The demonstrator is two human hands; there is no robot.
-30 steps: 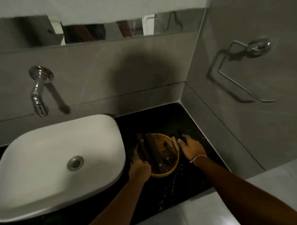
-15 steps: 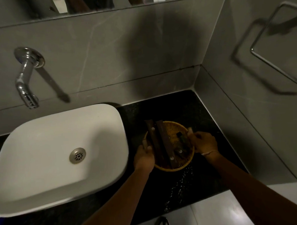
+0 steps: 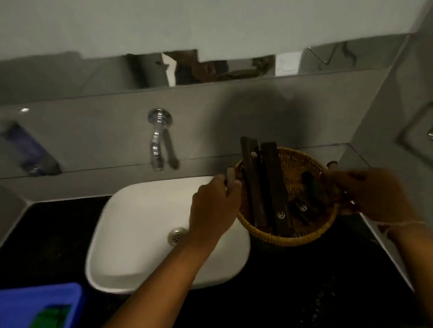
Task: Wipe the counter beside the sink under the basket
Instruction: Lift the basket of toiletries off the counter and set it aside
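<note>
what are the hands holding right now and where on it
Both hold the woven basket by its rim: the left hand on the side nearest the sink, the right hand on the opposite side.

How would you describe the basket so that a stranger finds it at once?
Start at the white sink set on the black counter. Just to its right, both hands grip a round woven basket, the left hand and right hand on opposite rims. It is the only yellow wicker thing, with dark long boxes inside.
</note>
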